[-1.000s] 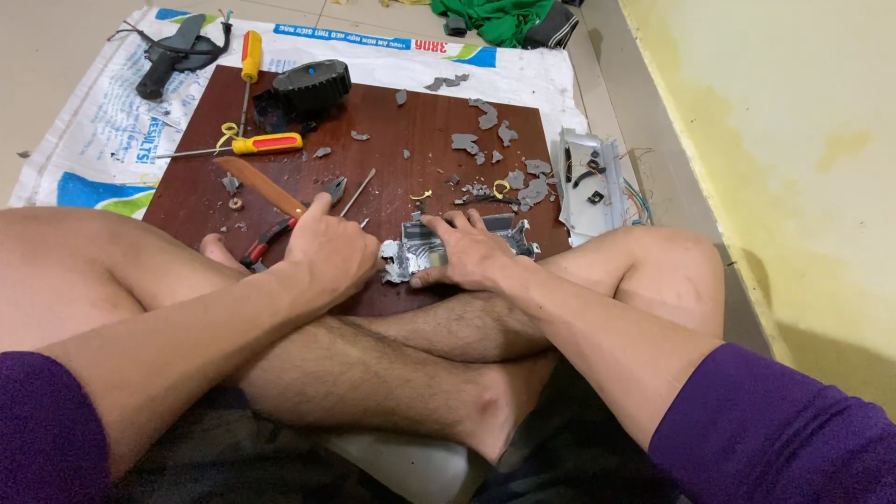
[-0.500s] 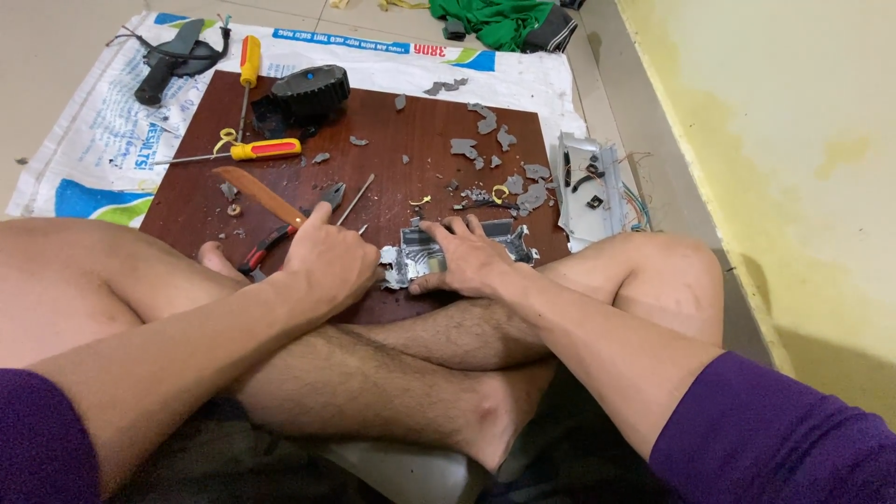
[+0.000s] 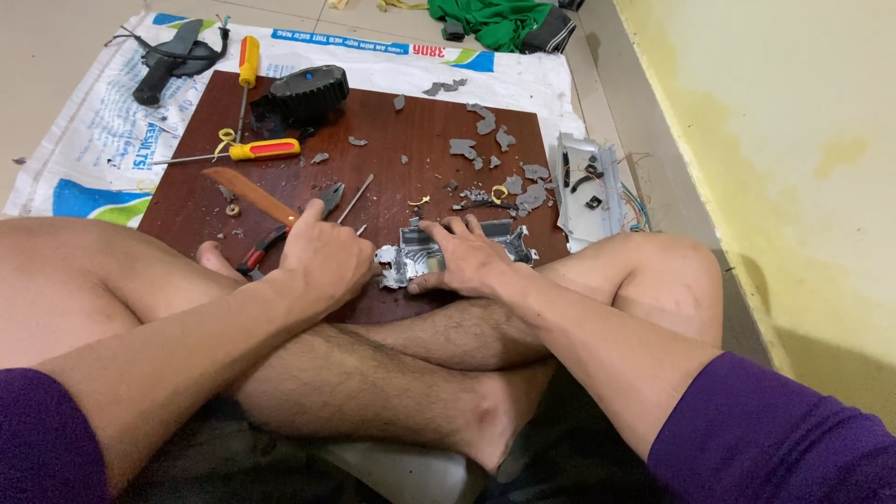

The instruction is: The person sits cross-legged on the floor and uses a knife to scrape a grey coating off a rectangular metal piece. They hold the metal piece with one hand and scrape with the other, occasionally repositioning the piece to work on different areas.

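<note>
- Your left hand (image 3: 329,257) rests on the near edge of the brown wooden board (image 3: 411,140), with the fingers curled down beside the broken metal part (image 3: 420,257). I cannot tell if it grips something, because the palm is hidden.
- Your right hand (image 3: 464,254) lies flat on the same broken metal part, fingers spread, and presses it to the board. It is an open hand that holds down, not a closed grip.
- The part lies at the near edge of the board, just in front of your crossed legs. Its edge looks torn and sharp, so I judge that a slip of either hand can cut a finger, and your bare legs are also close to it.
- The red-handled pliers (image 3: 280,233) lie just beside your left hand, with a thin metal rod (image 3: 355,198) next to them.
- Many small grey fragments (image 3: 485,121) are scattered on the board. I think they can fall off and end under your feet.
- Farther away lie a yellow and red screwdriver (image 3: 266,149), a second screwdriver with a yellow handle (image 3: 248,61), and a black ribbed housing (image 3: 308,89).
- At the right edge of the board lies a white tray-like casing (image 3: 607,196); inside it I see a few small dark pieces and some thin wires.
- The board lies on a white woven sack (image 3: 103,140).
</note>
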